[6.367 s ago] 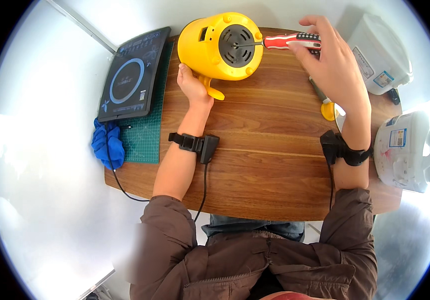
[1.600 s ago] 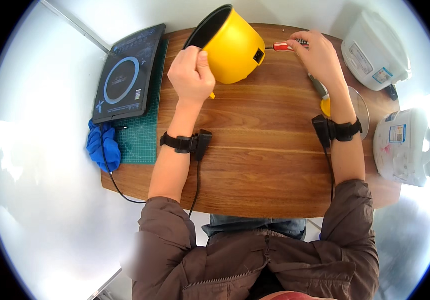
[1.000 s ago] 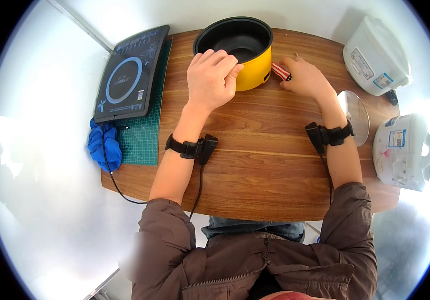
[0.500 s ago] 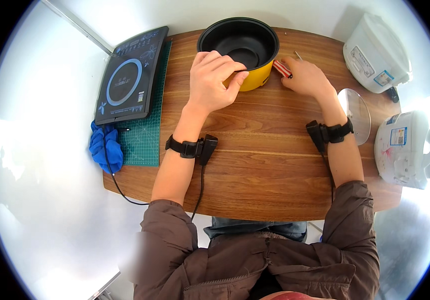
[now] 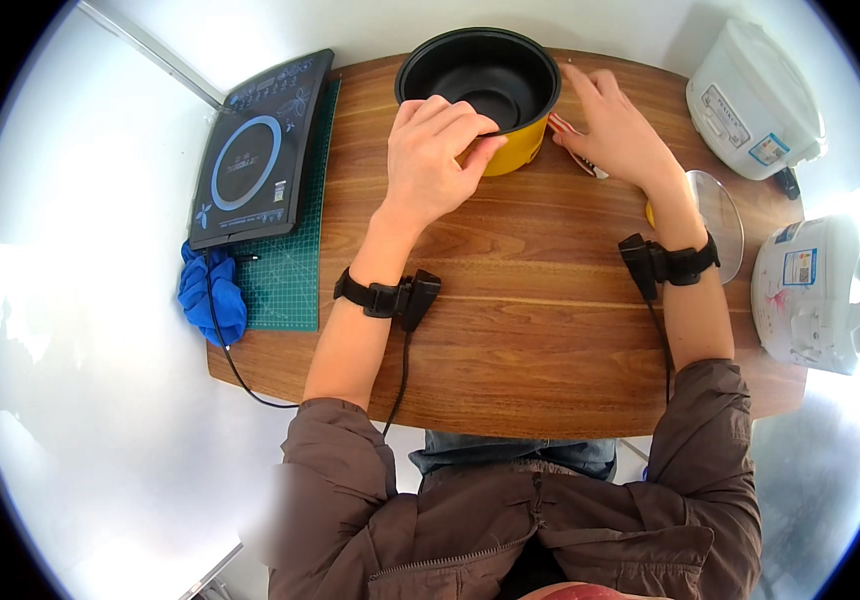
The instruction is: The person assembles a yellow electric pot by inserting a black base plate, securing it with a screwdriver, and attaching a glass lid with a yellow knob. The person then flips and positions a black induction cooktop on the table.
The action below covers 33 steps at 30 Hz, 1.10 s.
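A deep pot (image 5: 515, 152), yellow outside and black inside, stands at the far middle of the table. My left hand (image 5: 435, 155) pinches its near rim, thumb outside and fingers over the edge. To the right of the pot, my right hand (image 5: 615, 130) is open, fingers spread and pointing away. Under and beside its thumb lies a slim red-and-white striped object (image 5: 590, 168) on the wood, partly covered by the hand; I cannot make out its kind. A clear round lid (image 5: 725, 225) lies behind my right wrist, with a bit of yellow showing at its left.
A black induction cooktop (image 5: 250, 160) leans on a green cutting mat (image 5: 285, 290) at left, near a blue cloth (image 5: 212, 295). Two white rice cookers (image 5: 755, 110) stand along the right edge. Black cables run from straps on both my wrists.
My right hand has opened and shifted slightly away from me, its fingers coming off the striped object, which now lies turned on the table. My left hand stays on the pot's rim.
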{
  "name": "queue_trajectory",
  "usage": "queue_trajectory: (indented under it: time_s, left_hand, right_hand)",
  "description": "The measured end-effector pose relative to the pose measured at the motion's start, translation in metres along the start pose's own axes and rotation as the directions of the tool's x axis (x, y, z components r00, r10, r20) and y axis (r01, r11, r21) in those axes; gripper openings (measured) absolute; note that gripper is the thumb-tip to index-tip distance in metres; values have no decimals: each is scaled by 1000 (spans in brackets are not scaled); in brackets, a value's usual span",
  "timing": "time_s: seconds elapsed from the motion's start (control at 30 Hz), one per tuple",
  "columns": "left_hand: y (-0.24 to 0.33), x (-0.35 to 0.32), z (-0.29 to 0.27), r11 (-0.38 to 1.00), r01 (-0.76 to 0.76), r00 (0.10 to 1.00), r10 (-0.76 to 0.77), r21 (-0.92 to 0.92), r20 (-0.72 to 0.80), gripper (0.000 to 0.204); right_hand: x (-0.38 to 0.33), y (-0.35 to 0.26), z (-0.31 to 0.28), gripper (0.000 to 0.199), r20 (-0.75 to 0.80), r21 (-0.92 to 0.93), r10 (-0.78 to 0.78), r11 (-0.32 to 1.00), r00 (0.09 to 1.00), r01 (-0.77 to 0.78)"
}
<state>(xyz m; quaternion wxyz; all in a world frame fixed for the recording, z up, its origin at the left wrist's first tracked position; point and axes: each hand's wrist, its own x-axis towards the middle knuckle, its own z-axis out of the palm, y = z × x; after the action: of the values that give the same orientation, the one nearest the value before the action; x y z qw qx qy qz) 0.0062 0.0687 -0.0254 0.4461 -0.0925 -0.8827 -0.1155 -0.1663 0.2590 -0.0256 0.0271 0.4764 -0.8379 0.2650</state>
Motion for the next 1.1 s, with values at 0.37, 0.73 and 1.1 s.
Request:
queue_trajectory:
  time_s: [0.37,0.73,1.1]
  left_hand:
    - [-24,-10,0,961,218,887,-267,-168,-377,10]
    - [-21,-11,0,262,740,433,-891,-620,140,37]
    - [-1,-4,-16,214,744,611,-601,-633,515,68]
  right_hand:
    - [12,-23,2,19,-146,20,-533,840,833,541]
    - [21,-1,4,13,-225,246,-425,846,877,473]
    - [21,2,0,14,-222,307,-425,824,878,476]
